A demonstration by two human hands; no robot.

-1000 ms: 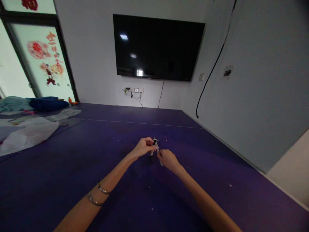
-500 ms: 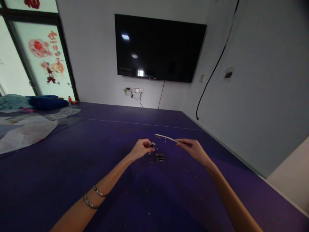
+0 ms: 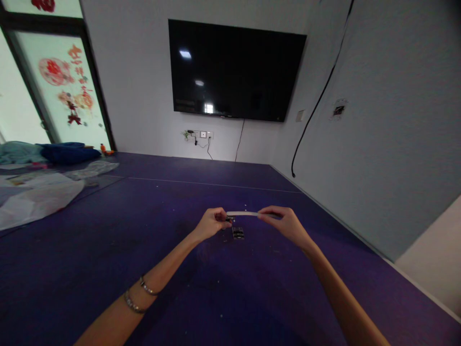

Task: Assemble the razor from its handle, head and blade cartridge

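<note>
My left hand (image 3: pixel 213 224) pinches a small dark and silvery part (image 3: pixel 229 219) whose kind is too small to make out. A pale toothbrush (image 3: pixel 242 213) is gripped by its handle in my right hand (image 3: pixel 282 220). Its head lies over the small part, close by my left fingertips; whether the bristles touch it cannot be told. Below the brush, a small dark rectangular piece with silvery details (image 3: pixel 238 233) rests on the purple surface (image 3: pixel 162 269).
White plastic sheeting (image 3: pixel 43 197) spreads at the left, with blue cloth (image 3: pixel 70 152) behind it. A television (image 3: pixel 234 72) hangs on the far wall. A black cable (image 3: pixel 317 105) dangles along the right wall. White specks dot the purple surface.
My right hand has brought the toothbrush head down and left, from above onto or just over the small part. My left hand keeps its pinch in nearly the same place.
</note>
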